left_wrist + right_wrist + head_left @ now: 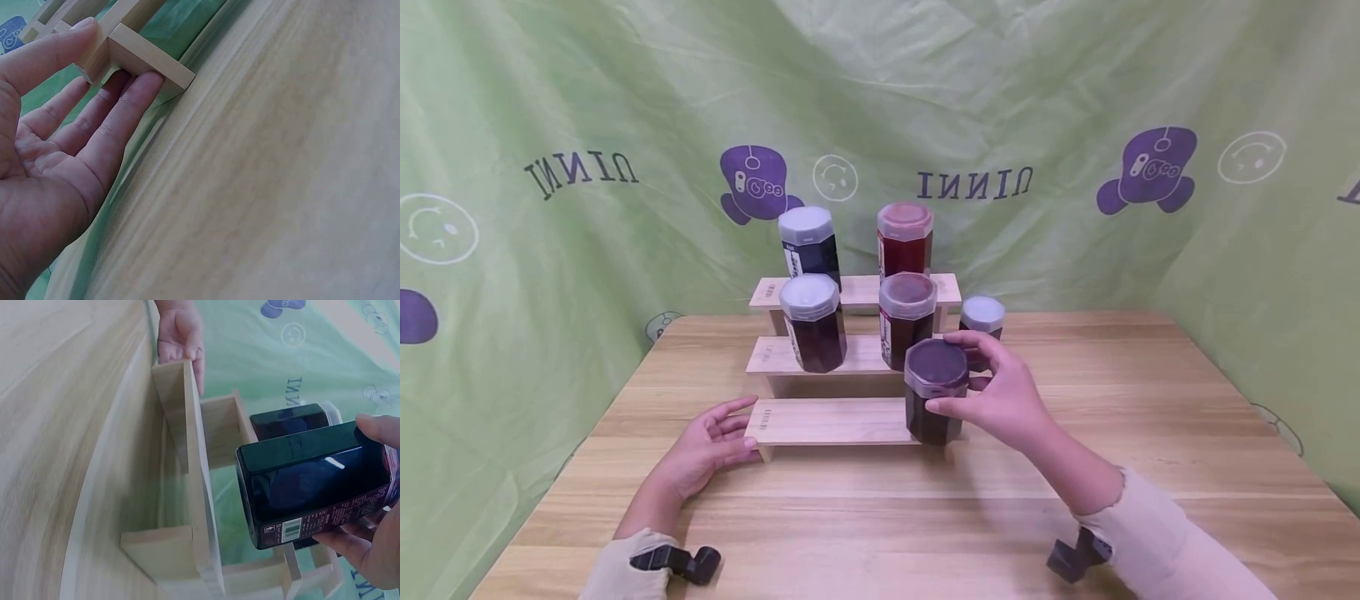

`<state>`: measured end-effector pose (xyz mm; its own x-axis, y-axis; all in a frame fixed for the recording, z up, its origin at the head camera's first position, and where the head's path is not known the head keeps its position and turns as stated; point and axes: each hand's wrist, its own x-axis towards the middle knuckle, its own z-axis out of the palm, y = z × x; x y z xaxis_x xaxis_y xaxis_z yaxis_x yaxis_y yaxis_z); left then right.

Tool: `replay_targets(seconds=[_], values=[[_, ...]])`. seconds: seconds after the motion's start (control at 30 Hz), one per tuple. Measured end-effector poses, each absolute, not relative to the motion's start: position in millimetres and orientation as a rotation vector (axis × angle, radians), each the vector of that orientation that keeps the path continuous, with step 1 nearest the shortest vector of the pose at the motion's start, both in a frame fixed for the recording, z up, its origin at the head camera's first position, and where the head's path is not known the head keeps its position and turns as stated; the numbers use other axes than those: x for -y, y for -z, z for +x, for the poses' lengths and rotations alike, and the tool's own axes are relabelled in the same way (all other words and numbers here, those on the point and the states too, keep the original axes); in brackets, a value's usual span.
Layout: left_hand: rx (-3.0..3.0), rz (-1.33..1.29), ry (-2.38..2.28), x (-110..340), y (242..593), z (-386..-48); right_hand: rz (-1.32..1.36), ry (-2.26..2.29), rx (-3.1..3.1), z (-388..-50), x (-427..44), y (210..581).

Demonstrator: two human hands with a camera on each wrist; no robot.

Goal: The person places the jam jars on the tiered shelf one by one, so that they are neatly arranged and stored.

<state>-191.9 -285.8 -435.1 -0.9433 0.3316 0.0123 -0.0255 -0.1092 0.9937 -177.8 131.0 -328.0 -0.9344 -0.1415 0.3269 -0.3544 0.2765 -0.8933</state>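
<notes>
My right hand (1003,396) grips a dark octagonal jar (934,417) with a purple-tinted lid. It holds the jar over the right end of the lowest tier of a wooden three-tier stand (827,421). In the right wrist view a narrow gap shows between the base of this jar (312,481) and the board (203,487), and a barcode label faces the camera. At the stand's left end, my left hand (703,450) holds the lowest tier, thumb in front and fingers behind. The left wrist view shows its fingertips against the end panel (147,56).
A white-lidded jar (809,325) and a reddish-lidded jar (907,321) occupy the middle tier. Another white-lidded jar (807,229) and a red jar (906,242) stand on the top tier. A further jar (982,312) is partly hidden behind my right hand. Green printed cloth (1060,83) hangs behind the table (865,525).
</notes>
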Motion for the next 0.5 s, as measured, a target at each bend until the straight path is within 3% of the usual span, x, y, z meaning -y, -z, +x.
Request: replay_targets(seconds=[0.5], values=[[-1.923, 0.337, -2.140, 286, 436, -193, 0.572, -1.766, 2.374, -175, -103, 328]])
